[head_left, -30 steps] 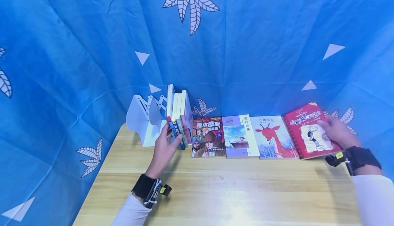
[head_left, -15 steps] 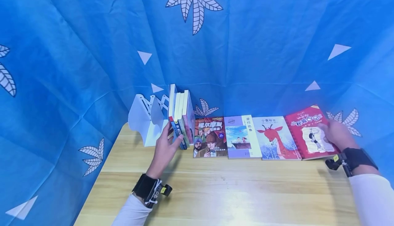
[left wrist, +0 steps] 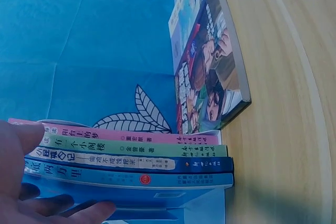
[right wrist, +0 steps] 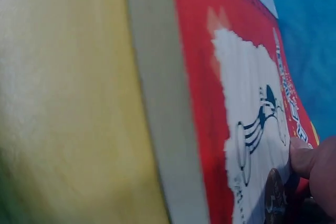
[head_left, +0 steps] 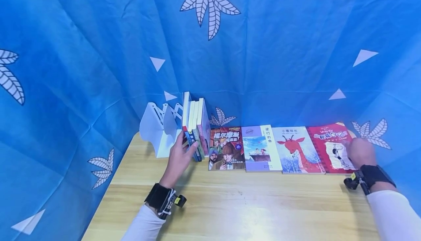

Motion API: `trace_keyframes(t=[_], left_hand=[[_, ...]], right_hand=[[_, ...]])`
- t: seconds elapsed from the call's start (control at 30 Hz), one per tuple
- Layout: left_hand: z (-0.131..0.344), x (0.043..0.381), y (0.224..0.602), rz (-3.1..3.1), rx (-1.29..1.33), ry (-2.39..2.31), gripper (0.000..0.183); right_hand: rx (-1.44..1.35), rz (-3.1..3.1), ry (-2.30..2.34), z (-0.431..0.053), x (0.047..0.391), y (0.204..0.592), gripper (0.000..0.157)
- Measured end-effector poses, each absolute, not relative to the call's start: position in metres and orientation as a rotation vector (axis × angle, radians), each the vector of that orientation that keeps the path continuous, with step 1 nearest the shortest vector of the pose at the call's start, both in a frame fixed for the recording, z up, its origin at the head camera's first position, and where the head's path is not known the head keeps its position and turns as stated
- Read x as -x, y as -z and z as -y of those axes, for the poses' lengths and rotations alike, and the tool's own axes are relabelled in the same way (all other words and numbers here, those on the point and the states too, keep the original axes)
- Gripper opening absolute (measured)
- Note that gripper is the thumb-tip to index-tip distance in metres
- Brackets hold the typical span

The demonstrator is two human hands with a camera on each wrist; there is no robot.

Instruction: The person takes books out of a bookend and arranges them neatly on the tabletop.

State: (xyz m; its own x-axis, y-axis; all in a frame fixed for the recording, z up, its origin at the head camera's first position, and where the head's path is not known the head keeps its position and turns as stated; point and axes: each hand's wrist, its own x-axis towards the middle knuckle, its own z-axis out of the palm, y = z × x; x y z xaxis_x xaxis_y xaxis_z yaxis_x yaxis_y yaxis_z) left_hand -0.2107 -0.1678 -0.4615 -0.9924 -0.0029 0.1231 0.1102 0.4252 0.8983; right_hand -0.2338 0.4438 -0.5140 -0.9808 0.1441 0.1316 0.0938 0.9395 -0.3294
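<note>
Several upright books (head_left: 194,129) stand in a row at the white bookend rack (head_left: 158,135). My left hand (head_left: 181,155) spans their spines, thumb at the pink and green ones, fingers along the outer blue cover; the left wrist view shows these spines (left wrist: 131,156) close up. At the right end of a row of flat books, my right hand (head_left: 361,151) grips a red comic book (head_left: 335,149) by its right edge. The thumb (right wrist: 304,158) lies on the front cover; the other fingers are mostly hidden. The red book lies beside the giraffe book (head_left: 296,151), its left edge against it.
A detective book (head_left: 227,149) and a purple-and-white book (head_left: 261,149) lie flat between the rack and the giraffe book. The wooden table (head_left: 240,201) extends in front. Blue patterned cloth (head_left: 279,69) hangs behind and at the sides.
The red book, tilted and partly raised before, has come down and straightened beside the giraffe book, with my right hand moving down along with it. My left hand stays at the upright books.
</note>
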Motion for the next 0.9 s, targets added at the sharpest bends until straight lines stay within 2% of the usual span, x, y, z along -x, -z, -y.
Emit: trace_keyframes(t=[0.27, 0.47, 0.6, 0.9], left_hand=[[0.167, 0.214, 0.464, 2.553, 0.163, 1.618, 0.073], [0.163, 0.215, 0.465, 2.555, 0.119, 1.597, 0.068], [0.159, 0.214, 0.466, 2.519, 0.076, 1.583, 0.064], [0.156, 0.212, 0.467, 2.491, -0.058, 1.514, 0.061]], right_hand=[[0.183, 2.912, -0.419, -0.444, 0.232, 0.526, 0.053], [0.271, 2.889, -0.447, -0.439, 0.227, 0.532, 0.048], [0.317, 2.842, -0.472, -0.432, 0.226, 0.529, 0.052], [0.283, 2.772, -0.468, -0.414, 0.22, 0.512, 0.05]])
